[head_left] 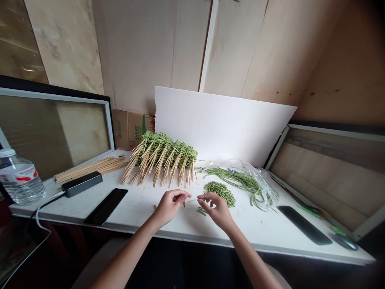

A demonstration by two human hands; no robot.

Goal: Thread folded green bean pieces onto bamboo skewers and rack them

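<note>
My left hand pinches one end of a thin bamboo skewer above the white table. My right hand pinches a short green bean piece at the skewer's other end. Just beyond my right hand lies a small pile of cut green bean pieces. A few loose pieces rest between my hands. Behind them stands a big stack of finished bean skewers.
Bare skewers lie at the left with a black power bank, a dark phone and a water bottle. Long uncut beans sit on a plastic bag. A black remote lies at the right, a white foam board behind.
</note>
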